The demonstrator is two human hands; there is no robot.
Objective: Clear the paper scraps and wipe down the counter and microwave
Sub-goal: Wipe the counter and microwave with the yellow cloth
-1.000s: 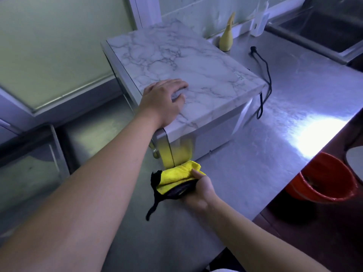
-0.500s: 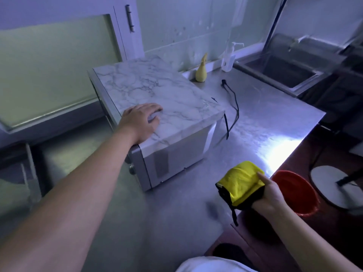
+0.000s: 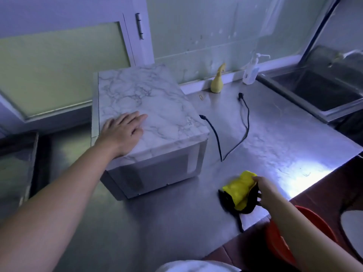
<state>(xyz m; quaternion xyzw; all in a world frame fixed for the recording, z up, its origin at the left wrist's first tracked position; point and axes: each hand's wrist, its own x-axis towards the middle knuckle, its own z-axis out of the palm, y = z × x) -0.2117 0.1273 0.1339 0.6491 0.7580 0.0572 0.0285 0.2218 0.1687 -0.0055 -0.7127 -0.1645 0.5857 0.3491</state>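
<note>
Kitchen: steel counter (image 3: 275, 138), sink (image 3: 322, 95), microwave (image 3: 149, 114)

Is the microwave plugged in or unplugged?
Unplugged: the plug of its cord lies loose on the counter.

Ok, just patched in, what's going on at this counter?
A person is cleaning here. Their left hand lies flat on the marble-patterned top of the microwave. Their right hand grips a bunched yellow cloth down at the steel counter, in front of the microwave. A black cord lies on the counter, unplugged.
</note>
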